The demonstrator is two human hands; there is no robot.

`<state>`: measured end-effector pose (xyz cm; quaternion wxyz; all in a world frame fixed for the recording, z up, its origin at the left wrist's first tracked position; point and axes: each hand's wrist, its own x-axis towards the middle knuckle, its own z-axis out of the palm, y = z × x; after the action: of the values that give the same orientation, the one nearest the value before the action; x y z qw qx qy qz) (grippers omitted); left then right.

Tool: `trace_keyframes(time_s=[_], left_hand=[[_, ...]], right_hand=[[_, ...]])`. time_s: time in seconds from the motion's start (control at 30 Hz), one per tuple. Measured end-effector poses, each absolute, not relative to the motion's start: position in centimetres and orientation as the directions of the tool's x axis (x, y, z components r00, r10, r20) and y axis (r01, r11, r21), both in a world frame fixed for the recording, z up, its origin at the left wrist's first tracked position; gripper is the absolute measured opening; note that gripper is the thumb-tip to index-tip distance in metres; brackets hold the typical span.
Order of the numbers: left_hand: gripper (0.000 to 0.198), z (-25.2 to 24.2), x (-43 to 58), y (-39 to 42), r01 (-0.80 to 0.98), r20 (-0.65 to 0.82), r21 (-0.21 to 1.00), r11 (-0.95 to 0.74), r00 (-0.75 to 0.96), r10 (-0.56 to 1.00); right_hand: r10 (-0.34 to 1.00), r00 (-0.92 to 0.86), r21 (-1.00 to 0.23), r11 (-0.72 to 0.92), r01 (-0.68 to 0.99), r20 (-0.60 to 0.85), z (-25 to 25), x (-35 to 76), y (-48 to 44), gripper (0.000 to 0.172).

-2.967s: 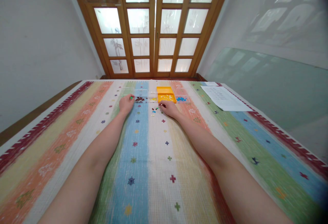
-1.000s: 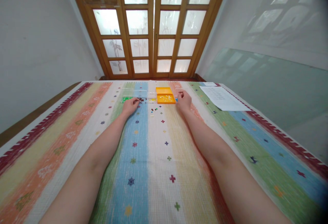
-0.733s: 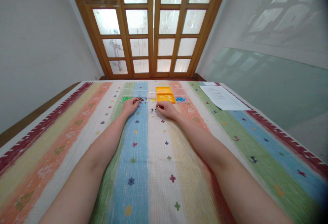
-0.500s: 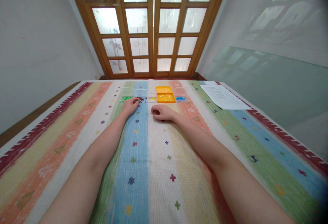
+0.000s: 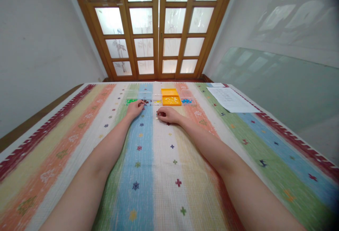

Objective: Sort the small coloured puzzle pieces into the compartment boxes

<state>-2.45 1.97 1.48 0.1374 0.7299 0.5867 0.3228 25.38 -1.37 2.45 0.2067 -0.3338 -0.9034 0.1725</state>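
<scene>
My left hand (image 5: 135, 109) rests at the near edge of a clear box of small dark brown pieces (image 5: 146, 102), its fingertips pinched together. Whatever those fingers hold, if anything, is too small to see. To the right, my right hand (image 5: 168, 114) is curled low over the white stripe of the cloth, thumb and fingers closed. Small specks of dark and white show at its fingertips, but I cannot make out what they are. Small green pieces (image 5: 130, 101) lie left of the brown ones, and yellow pieces (image 5: 158, 101) lie to their right.
An open orange case (image 5: 171, 92) with several white pieces stands beyond my right hand. Blue pieces (image 5: 186, 101) lie beside it in a clear box. A printed sheet (image 5: 231, 99) is at the right of the striped tablecloth (image 5: 140, 199). Behind are wood-framed glass doors (image 5: 159, 30).
My right hand has lifted very slightly and its fingers have shifted a little. The left hand looks almost still.
</scene>
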Motion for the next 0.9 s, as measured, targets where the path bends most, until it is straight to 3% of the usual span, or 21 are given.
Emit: trace_keyframes(time_s=[0.27, 0.5, 0.73, 0.9], left_hand=[[0.029, 1.9, -2.1, 1.6, 0.779, 0.29, 0.571, -0.258, 0.102, 0.951], [0.028, 1.7, -2.3, 1.8, 0.782, 0.3, 0.56, -0.273, 0.116, 0.947], [0.028, 1.5, -2.4, 1.9, 0.791, 0.318, 0.542, -0.285, 0.121, 0.94], [0.028, 1.6, -2.4, 1.8, 0.794, 0.316, 0.536, -0.287, 0.127, 0.94]], right_hand=[[0.573, -0.762, -0.387, 0.804, 0.452, 0.301, 2.6, 24.6, -2.0, 0.014], [0.647, -0.668, -0.413, 0.757, 0.506, 0.367, 1.8, 24.9, -1.3, 0.007], [0.764, -0.25, -0.463, 0.58, 0.671, 0.595, 2.2, 27.1, 0.6, 0.011], [0.855, 0.071, -0.545, 0.261, 0.797, 0.513, 2.1, 29.0, 1.7, 0.021]])
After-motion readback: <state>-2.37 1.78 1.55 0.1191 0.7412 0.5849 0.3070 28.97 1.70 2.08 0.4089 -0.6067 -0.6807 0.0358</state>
